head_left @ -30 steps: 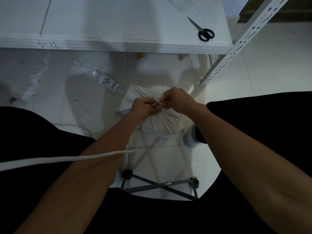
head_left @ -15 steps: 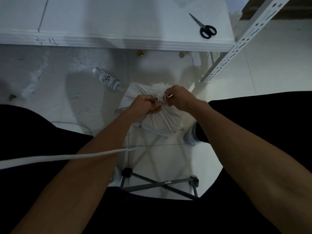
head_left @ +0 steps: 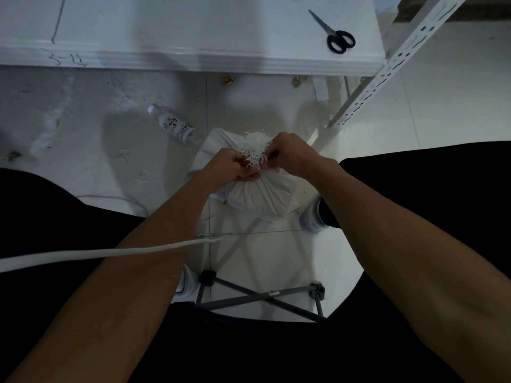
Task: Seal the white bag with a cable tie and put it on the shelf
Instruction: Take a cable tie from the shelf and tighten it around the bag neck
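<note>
Head view: left hand point(head_left: 231, 168) and right hand point(head_left: 290, 156) clenched on the white bag point(head_left: 262, 197)'s gathered neck, bunching it for the tie, cable tie itself not discernible.

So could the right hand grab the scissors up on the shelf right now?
Probably not yet. The right hand is busy pinching the white bag neck with the left hand. The scissors lie uncovered on the shelf, farther away.

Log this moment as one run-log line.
phase: sealing | left hand: gripping bag neck | right hand: at neck | bag: on floor | cable tie: not discernible | scissors: on shelf
</note>
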`<state>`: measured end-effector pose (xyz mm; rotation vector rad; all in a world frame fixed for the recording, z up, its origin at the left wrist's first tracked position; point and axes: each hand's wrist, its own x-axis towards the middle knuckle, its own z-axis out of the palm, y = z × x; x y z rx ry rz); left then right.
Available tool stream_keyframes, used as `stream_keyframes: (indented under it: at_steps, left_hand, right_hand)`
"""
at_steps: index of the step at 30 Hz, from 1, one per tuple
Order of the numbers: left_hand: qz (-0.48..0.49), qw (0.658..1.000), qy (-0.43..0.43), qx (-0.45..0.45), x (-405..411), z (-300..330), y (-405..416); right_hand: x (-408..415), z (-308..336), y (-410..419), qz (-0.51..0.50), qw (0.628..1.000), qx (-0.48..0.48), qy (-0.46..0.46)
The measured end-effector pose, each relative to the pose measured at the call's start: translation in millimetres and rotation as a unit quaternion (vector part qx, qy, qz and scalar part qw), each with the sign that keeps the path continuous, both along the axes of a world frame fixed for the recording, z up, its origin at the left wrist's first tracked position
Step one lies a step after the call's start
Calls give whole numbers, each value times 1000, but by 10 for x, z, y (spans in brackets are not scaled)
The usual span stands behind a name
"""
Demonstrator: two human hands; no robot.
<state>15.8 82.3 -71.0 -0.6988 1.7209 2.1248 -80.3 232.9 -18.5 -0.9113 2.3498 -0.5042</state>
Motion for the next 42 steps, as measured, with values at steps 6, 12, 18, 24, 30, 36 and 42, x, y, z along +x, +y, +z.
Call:
stream_keyframes:
  at_steps: [6, 12, 18, 24, 30, 36, 42]
  left_hand:
    - [-7, 1000, 11, -10, -24, -17, 6]
    - [-14, 1000, 5, -7, 21, -47, 37]
    - [-3, 1000, 9, -15, 31, -44, 38]
    - [-7, 1000, 10, -17, 26, -43, 16]
    - [-11, 1000, 13, -19, 25, -63, 14]
    - [0, 999, 17, -37, 24, -90, 26]
    - [18, 999, 17, -42, 36, -86, 57]
  right_hand:
    - [-44, 19, 5, -12, 1000, 3, -19]
    - [8, 3, 42, -11, 999, -8, -35]
    - [13, -6, 24, 10, 999, -17, -29]
    - [8, -29, 19, 13, 999, -22, -22]
    - [3, -45, 30, 0, 999, -24, -32]
    - [17, -54, 20, -10, 999, -30, -35]
    - [22, -70, 21, -17, 999, -33, -28]
